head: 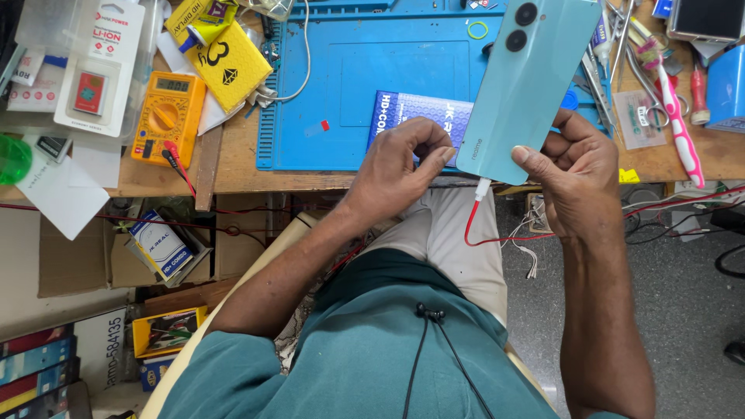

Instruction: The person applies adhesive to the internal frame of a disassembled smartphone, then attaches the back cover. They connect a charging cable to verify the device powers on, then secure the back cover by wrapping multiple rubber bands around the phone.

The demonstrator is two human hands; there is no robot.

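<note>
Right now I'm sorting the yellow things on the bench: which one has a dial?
The yellow multimeter, left of the blue mat; its round dial and small display set it apart from the plain yellow box beside it.

Both hands hold a pale blue phone [526,85] back-up over a blue mat [349,101]: left hand [403,167] pinches its lower left corner, right hand [578,171] grips the lower right edge. A red cable [472,221] is plugged into its bottom; a yellow multimeter [167,116] lies left

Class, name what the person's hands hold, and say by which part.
Both hands, left and right, hold the light blue phone by its lower end, near the cable port.
</note>
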